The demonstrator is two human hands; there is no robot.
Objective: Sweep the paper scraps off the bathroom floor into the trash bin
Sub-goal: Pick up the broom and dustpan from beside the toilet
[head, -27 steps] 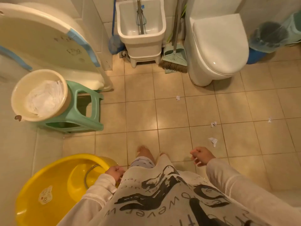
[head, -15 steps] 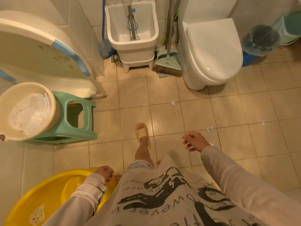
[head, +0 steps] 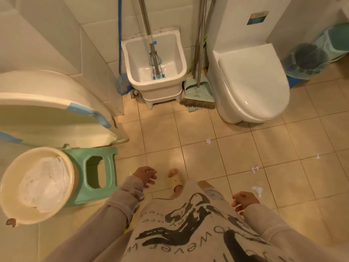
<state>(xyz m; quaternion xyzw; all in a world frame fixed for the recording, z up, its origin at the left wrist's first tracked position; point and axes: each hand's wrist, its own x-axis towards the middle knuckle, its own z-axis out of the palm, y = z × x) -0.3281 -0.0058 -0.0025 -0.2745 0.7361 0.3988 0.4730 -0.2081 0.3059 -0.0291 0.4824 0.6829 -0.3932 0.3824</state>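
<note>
Here both hands, left hand (head: pixel 145 175) and right hand (head: pixel 245 200), hang empty with fingers loosely apart; paper scraps (head: pixel 255 169) dot the floor (head: pixel 198 133) near the broom (head: pixel 198 99).

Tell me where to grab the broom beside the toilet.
Grip the broom by its upright metal handle, probably around mid-height, reaching straight in from the front. It leans against the wall between the mop sink and the toilet, so the sides are blocked. Both hands look empty.
</note>
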